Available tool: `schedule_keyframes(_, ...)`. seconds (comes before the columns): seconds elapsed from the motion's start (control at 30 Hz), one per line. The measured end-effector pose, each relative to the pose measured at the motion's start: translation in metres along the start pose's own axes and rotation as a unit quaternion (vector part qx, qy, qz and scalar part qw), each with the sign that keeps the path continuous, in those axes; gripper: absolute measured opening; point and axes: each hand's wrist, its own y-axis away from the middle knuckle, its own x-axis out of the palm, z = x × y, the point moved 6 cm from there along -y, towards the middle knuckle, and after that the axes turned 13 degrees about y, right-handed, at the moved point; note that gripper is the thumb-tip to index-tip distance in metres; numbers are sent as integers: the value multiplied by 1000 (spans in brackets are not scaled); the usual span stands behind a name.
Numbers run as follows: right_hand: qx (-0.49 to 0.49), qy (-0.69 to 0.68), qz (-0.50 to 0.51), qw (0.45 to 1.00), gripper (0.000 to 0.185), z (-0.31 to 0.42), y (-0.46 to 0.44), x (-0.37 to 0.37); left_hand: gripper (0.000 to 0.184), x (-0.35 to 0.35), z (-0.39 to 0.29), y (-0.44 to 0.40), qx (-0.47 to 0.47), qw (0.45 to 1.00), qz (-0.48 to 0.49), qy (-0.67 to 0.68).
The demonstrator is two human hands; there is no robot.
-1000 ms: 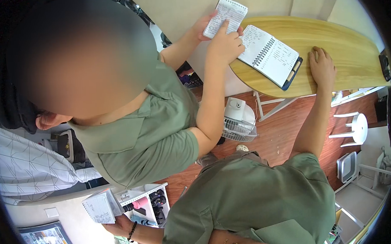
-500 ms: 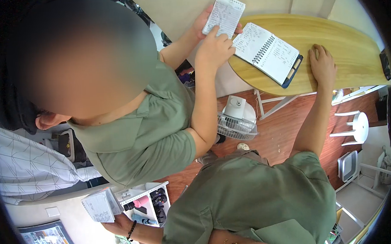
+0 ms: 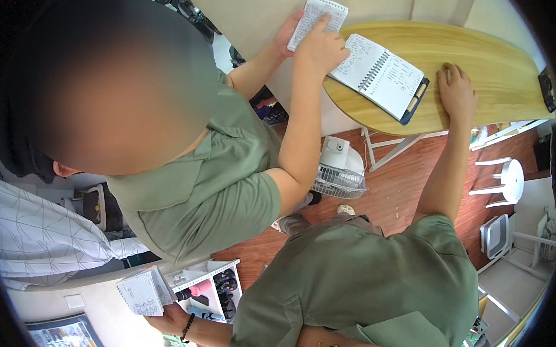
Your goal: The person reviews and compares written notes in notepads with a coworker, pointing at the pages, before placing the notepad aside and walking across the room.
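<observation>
One small notebook (image 3: 140, 294) in the left hand (image 3: 171, 319), the right hand (image 3: 457, 94) on the table (image 3: 500, 71)

The left hand, out to the person's left side, grips the small notebook by its lower edge, fingers closed on it and the pages partly fanned. Handwriting covers the page that faces the camera. A black bracelet (image 3: 187, 329) circles that wrist, and a white shelf (image 3: 217, 269) with dark and pink items stands near.

The right hand rests palm down on the wooden table, fingers loosely spread and slightly bent. Just beside it, a spiral notebook (image 3: 379, 76) lies spread flat near the table's rounded end, with writing on both pages. A dark blue edge (image 3: 416, 103) sticks out along its side; what it belongs to is unclear.

At the person's left, a co-worker (image 3: 211, 207) in a green shirt holds up a notepad (image 3: 308, 23) with a grasping hand (image 3: 288, 33). A pointing hand (image 3: 321, 47) reaches across it, index finger over the written lines; whether the fingertip touches the paper cannot be told.

On the reddish floor (image 3: 402, 180) stand a white fan (image 3: 340, 171), near the table's leg, and a white stool (image 3: 512, 182) farther right.
</observation>
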Motion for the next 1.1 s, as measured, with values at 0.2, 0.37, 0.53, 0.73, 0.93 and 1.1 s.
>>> schedule_keyframes(0.2, -1, -3, 10, 1000, 38, 2, 1, -4, 40, -8, -5, 1, 13, 1000, -19, -14)
schedule_keyframes(0.37, 5, -6, 3, 1000, 38, 1, 1, 0, 40, -20, -12, -3, 29, 999, -17, -23)
schedule_keyframes(0.53, 2, -1, 5, 1000, 40, 1, 1, 2, 40, -34, -16, -12, 14, 1000, 3, -9)
schedule_keyframes(0.73, 2, 3, 14, 1000, 40, 2, 3, -3, 40, -32, -17, -6, 21, 999, -29, -1)
schedule_keyframes(0.93, 0, 15, 11, 1000, 41, 1, 2, -1, 41, -17, -15, 7, 31, 999, -28, -15)
schedule_keyframes(1.1, -1, 11, 12, 1000, 41, 1, 2, 0, 42, -18, -14, 7, 27, 999, -17, -22)
